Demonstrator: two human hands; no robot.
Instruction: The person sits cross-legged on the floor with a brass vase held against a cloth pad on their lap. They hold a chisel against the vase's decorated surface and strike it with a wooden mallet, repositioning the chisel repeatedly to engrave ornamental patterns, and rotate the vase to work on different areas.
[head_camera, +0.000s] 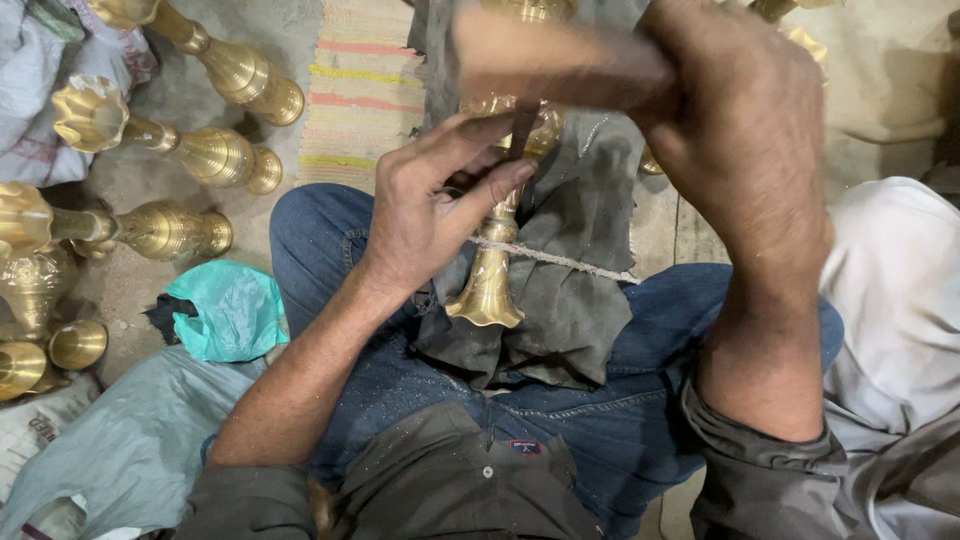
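A brass vase-shaped piece (490, 275) lies on a dark grey cloth (580, 290) across my lap, its flared foot toward me, tied down with a pale string (570, 262). My left hand (430, 205) pinches a thin dark chisel (521, 128) upright against the brass body. My right hand (730, 120) is raised above it, gripping a wooden mallet (545, 55) that is blurred with motion.
Several brass vases (215, 155) lie on the floor at the left. A teal plastic bag (230, 310) and grey sacking (130, 440) sit by my left knee. A striped mat (362, 80) lies ahead. White cloth (890, 280) is at the right.
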